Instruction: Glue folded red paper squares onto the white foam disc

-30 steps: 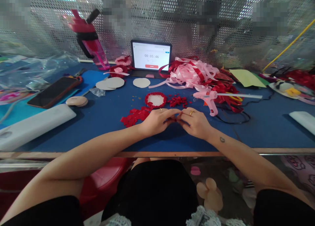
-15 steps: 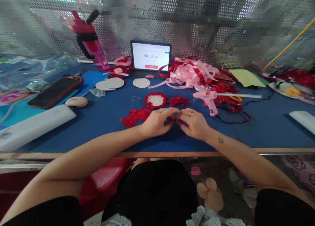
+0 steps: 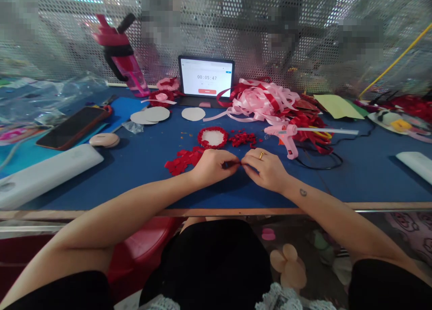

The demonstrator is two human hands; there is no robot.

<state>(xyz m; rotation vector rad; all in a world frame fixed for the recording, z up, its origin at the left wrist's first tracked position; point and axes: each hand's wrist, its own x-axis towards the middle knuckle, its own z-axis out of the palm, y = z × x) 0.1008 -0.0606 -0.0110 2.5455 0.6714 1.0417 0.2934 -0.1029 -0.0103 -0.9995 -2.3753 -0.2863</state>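
My left hand (image 3: 216, 166) and my right hand (image 3: 265, 167) meet fingertip to fingertip above the near part of the blue table. Both are closed in a pinch on a small red ribbon piece (image 3: 240, 163), mostly covered by the fingers. Beside my left hand lies a pile of flat red ribbon pieces (image 3: 182, 161). Just beyond the hands sits a white disc (image 3: 213, 138) with a ring of red folded ribbon (image 3: 201, 141) around its edge. To its right is a heap of small folded red pieces (image 3: 243, 139).
A pink glue gun (image 3: 286, 137) with a glue stick lies to the right, its cord curling nearby. White discs (image 3: 193, 114), a tablet with a timer (image 3: 207, 78) and tangled ribbons (image 3: 261, 98) stand behind. Left are a phone (image 3: 72, 126), a white bar-shaped object (image 3: 50, 175) and a pink bottle (image 3: 126, 62).
The fingers of my left hand have curled in, so its ring no longer shows. Both hands stay in nearly the same spot, fingertips still together.
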